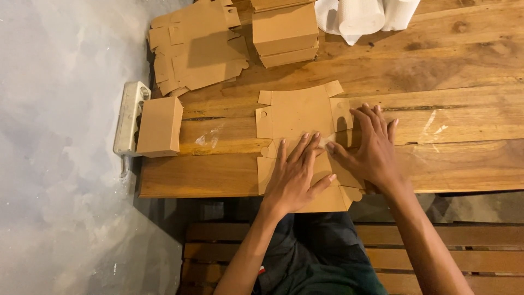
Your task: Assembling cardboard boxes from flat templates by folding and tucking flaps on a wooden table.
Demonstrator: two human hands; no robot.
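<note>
Lower centre: left hand point(295, 177) flat, fingers spread, pressing a flat cardboard sheet point(297, 117) onto the wooden table point(464, 109). Right hand point(371, 147) just beside it — also open, fingers together, pressing the sheet's right flap. Left edge: one folded box point(159, 127) beside a white power strip point(128, 117). Top of frame — a stack of flat sheets point(196, 49), stacked boxes point(285, 34), paper rolls point(363, 15).
</note>
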